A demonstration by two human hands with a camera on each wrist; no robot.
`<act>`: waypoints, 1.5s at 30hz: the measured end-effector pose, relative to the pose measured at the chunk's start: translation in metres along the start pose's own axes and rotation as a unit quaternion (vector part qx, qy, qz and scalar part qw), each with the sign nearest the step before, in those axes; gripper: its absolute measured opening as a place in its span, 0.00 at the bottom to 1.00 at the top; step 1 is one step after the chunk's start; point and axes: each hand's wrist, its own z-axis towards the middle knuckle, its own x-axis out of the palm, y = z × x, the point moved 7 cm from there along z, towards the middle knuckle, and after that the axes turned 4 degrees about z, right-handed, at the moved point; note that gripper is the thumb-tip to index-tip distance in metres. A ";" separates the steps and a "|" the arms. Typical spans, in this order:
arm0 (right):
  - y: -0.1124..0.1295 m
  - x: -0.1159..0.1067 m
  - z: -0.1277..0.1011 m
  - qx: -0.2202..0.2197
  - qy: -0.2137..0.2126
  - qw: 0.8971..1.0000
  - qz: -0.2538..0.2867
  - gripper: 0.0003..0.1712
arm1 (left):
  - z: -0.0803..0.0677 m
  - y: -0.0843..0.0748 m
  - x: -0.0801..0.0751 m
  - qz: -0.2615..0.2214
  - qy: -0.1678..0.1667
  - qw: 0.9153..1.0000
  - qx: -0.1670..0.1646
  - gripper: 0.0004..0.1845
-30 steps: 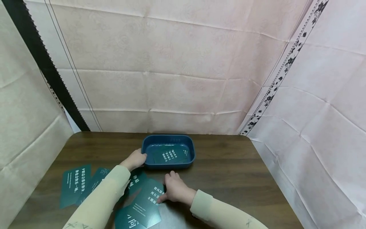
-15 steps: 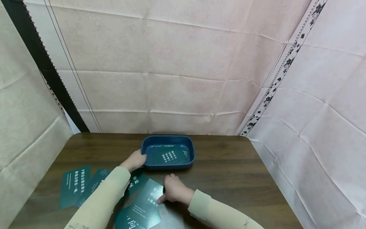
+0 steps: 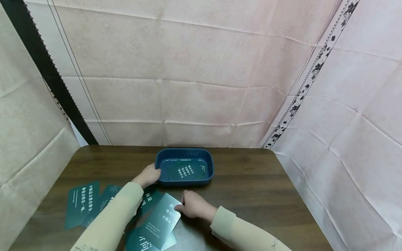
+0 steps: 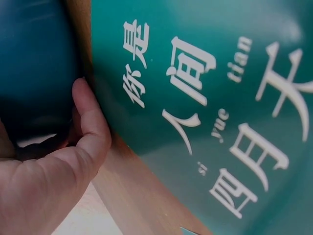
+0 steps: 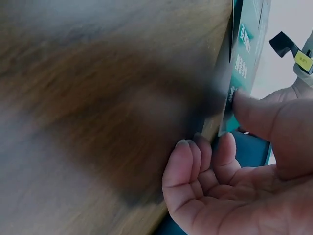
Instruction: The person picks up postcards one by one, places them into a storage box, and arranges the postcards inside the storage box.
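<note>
The thin dark green printed card is now tilting up off the brown wooden counter, the right hand pinching its edge, the left hand curling around the rounded blue plastic tray, and the card is risking slipping onto neighbouring cards.

Teal card reads "你是人间四月天", "si yue tian".

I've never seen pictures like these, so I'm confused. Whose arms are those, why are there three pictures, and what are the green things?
They are a person's two arms. One camera sits on the head and looks down; one sits on each wrist, very close up. On the brown table stands a blue tray with one green card inside, and more green cards with white writing lie spread about. The left hand grips the tray's edge. The right hand pinches one card by its edge, thumb on top, lifting that side up.
</note>
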 end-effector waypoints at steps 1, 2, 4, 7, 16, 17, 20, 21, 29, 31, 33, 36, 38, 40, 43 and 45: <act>-0.001 -0.001 -0.001 -0.002 -0.004 1.000 0.008 0.17 | 0.000 0.000 0.000 0.002 -0.001 1.000 0.000 0.23; -0.002 -0.002 -0.002 0.000 -0.006 1.000 0.018 0.17 | 0.000 0.000 -0.001 0.003 -0.003 1.000 0.000 0.23; -0.006 -0.005 -0.004 0.000 -0.011 0.999 0.039 0.17 | 0.001 -0.001 -0.001 0.005 -0.004 1.000 0.002 0.23; -0.013 -0.011 -0.008 0.002 -0.017 0.997 0.072 0.16 | 0.001 -0.001 -0.001 0.006 -0.004 1.000 0.004 0.23; -0.032 -0.022 -0.013 0.008 -0.016 0.989 0.147 0.08 | 0.001 -0.003 -0.002 0.014 -0.002 1.000 0.006 0.23; -0.033 -0.024 -0.013 0.005 -0.015 0.988 0.151 0.08 | 0.001 -0.003 -0.002 0.015 -0.002 1.000 0.006 0.23; -0.035 -0.029 -0.012 -0.004 -0.007 0.985 0.172 0.07 | 0.000 -0.004 -0.003 0.016 -0.004 1.000 0.006 0.23; -0.034 -0.032 -0.012 -0.008 -0.005 0.983 0.181 0.06 | 0.000 -0.004 -0.003 0.017 -0.005 1.000 0.004 0.23; -0.033 -0.058 -0.017 -0.041 0.013 0.973 0.226 0.05 | 0.000 -0.003 -0.002 0.016 -0.006 1.000 -0.001 0.23; -0.035 -0.065 -0.019 -0.046 0.017 0.972 0.230 0.05 | 0.000 -0.004 -0.001 0.015 -0.004 1.000 -0.002 0.23; -0.036 -0.073 -0.021 -0.050 0.018 0.970 0.237 0.05 | -0.001 -0.005 -0.001 0.012 -0.003 1.000 -0.002 0.22; -0.038 -0.088 -0.022 -0.060 0.014 0.968 0.245 0.05 | -0.001 -0.006 -0.002 0.010 -0.003 1.000 0.000 0.21; -0.040 -0.099 -0.022 -0.068 0.009 0.965 0.253 0.05 | -0.001 -0.007 -0.003 0.012 -0.004 1.000 0.002 0.21; -0.041 -0.110 -0.021 -0.075 -0.001 0.962 0.262 0.06 | -0.001 -0.006 -0.003 0.013 -0.005 1.000 0.001 0.21; -0.042 -0.127 -0.019 -0.078 -0.019 0.958 0.275 0.07 | 0.000 -0.004 -0.002 0.011 -0.004 1.000 -0.002 0.20; -0.046 -0.136 -0.015 -0.071 -0.038 0.955 0.285 0.08 | 0.000 -0.004 -0.002 0.010 -0.004 1.000 -0.001 0.20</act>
